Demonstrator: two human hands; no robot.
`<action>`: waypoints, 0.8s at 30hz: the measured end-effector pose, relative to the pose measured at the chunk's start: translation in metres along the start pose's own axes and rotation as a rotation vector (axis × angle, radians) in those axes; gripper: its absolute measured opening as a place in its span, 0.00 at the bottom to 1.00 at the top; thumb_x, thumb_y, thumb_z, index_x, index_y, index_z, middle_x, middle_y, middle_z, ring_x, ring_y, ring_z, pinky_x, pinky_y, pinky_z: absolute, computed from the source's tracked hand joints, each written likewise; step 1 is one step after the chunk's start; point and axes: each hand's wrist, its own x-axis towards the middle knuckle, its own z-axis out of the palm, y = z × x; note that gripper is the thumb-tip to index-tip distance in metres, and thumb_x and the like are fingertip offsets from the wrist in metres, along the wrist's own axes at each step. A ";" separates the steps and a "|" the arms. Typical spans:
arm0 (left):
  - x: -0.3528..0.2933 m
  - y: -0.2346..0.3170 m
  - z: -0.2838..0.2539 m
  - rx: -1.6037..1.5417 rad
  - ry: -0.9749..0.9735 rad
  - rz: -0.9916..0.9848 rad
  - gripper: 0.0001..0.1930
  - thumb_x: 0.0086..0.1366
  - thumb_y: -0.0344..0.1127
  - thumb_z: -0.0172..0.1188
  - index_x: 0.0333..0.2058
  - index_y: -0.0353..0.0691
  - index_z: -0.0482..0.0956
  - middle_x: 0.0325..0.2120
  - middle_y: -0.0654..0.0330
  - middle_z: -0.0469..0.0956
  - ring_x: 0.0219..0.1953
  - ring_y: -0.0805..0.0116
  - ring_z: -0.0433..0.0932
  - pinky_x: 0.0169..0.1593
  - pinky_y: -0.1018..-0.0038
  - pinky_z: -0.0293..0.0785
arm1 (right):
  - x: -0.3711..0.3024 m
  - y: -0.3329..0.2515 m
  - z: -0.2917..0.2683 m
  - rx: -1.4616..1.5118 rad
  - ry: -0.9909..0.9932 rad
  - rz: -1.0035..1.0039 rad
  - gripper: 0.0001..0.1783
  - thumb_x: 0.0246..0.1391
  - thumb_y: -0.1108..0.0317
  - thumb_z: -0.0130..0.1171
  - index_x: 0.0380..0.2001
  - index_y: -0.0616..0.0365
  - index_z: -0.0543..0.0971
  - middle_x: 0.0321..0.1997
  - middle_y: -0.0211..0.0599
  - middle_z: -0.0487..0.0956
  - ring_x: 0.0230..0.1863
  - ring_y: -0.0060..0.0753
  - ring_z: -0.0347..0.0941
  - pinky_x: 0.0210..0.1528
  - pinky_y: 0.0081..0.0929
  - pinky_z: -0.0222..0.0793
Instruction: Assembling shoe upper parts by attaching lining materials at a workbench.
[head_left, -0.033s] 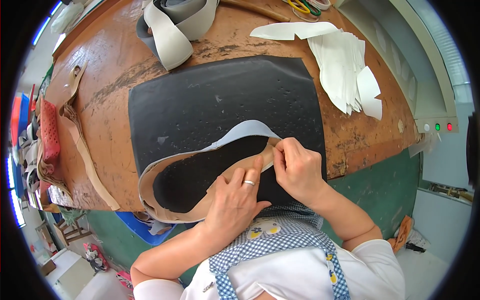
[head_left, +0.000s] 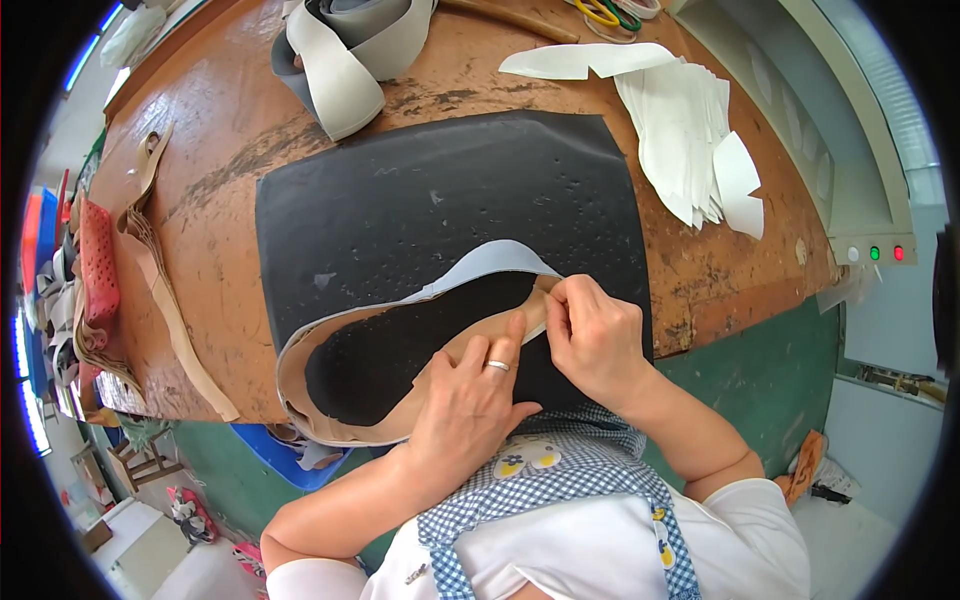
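Honestly nothing has moved since the earlier frame, both hands and the leather sit exactly where they were. The left hand [head_left: 470, 400], with a silver ring on one finger, lies flat with its fingers spread on the tan inner side of a curved leather cut-out piece with a grey face [head_left: 395, 425]; it's pressing the piece down rather than gripping it. The right hand [head_left: 592, 340] is curled up tight just beside it, thumb and fingertips pinched together on the piece's upper right edge. Can't tell if there's a small tool tucked in that pinch, the fingers hide it.

The piece is a loop, so the black rubbery cutting mat [head_left: 440, 200] shows through its middle. It lies on the near part of that mat, right at the front edge of the worn brown wooden workbench [head_left: 220, 130].

Other stuff around: a stack of white paper patterns [head_left: 690, 130] off to the right of the mat, a folded grey strip of material [head_left: 335, 60] at the top, and tan leather offcuts [head_left: 150, 270] piled along the left edge.
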 end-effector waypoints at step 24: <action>-0.005 -0.002 0.013 0.132 0.183 -0.036 0.29 0.57 0.35 0.59 0.58 0.34 0.71 0.34 0.58 0.68 0.38 0.64 0.70 0.36 0.73 0.67 | 0.025 0.028 -0.032 -0.102 -0.235 -0.432 0.14 0.43 0.79 0.58 0.38 0.65 0.77 0.48 0.48 0.78 0.50 0.50 0.76 0.52 0.37 0.75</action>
